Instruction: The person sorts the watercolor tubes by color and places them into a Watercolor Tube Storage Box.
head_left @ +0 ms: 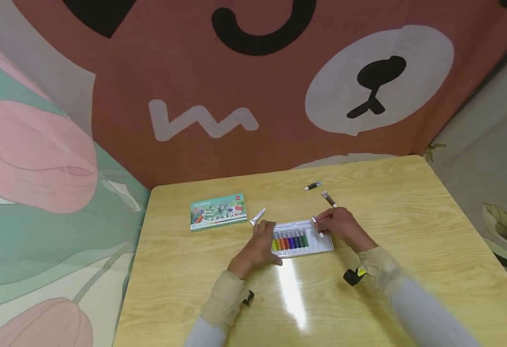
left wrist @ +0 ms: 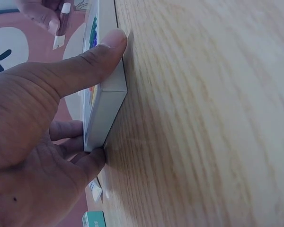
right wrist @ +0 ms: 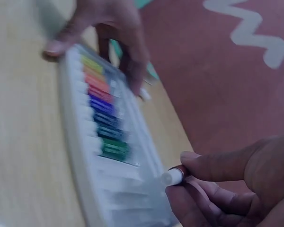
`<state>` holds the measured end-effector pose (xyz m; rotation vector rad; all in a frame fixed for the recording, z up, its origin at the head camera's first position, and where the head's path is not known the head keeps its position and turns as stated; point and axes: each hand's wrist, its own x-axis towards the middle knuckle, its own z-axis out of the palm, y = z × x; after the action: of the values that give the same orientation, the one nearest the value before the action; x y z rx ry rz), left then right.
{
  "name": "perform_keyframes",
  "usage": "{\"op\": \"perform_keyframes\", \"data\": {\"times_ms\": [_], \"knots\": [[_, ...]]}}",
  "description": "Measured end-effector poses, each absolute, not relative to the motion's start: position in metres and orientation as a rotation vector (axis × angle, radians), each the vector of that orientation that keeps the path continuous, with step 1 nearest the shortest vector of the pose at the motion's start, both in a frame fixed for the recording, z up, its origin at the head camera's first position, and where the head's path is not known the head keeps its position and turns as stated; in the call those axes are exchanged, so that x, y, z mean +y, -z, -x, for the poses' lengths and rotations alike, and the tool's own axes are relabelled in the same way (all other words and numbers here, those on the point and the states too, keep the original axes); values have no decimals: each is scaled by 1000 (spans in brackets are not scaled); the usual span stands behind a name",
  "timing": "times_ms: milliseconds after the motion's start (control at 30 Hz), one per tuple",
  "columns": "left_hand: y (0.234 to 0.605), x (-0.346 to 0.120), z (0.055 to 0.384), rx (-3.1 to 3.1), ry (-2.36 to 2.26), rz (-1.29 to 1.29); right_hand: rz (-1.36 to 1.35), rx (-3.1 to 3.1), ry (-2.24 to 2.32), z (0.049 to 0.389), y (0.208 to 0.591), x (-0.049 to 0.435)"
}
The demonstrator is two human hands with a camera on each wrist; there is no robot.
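A white plastic tray (head_left: 320, 246) lies on the table with a row of small paint tubes (head_left: 290, 241), yellow through red and blue to green, in its left part. My left hand (head_left: 259, 245) grips the tray's left end, thumb on the front side and fingers on the back side. Over the slots at the right end, my right hand (head_left: 340, 223) pinches a reddish-brown paint tube (left wrist: 63, 21) between thumb and fingers. Its white cap (right wrist: 172, 178) points toward the tray in the right wrist view.
A green illustrated paint box (head_left: 218, 212) lies left of the tray. Between them is a white tube (head_left: 258, 216). Behind the tray to the right lie a black tube (head_left: 313, 186) and a dark brown tube (head_left: 329, 198). A printed cloth (head_left: 218, 159) hangs behind the wooden table (head_left: 171, 294).
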<state>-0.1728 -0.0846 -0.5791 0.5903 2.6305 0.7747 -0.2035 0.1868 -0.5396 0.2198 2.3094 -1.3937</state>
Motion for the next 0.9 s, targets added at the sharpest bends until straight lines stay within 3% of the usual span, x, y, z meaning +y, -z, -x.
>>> {"op": "perform_keyframes", "data": {"times_ms": [900], "knots": [[576, -83, 172, 2647, -765, -602, 86, 2819, 1029, 173, 565, 151]]}}
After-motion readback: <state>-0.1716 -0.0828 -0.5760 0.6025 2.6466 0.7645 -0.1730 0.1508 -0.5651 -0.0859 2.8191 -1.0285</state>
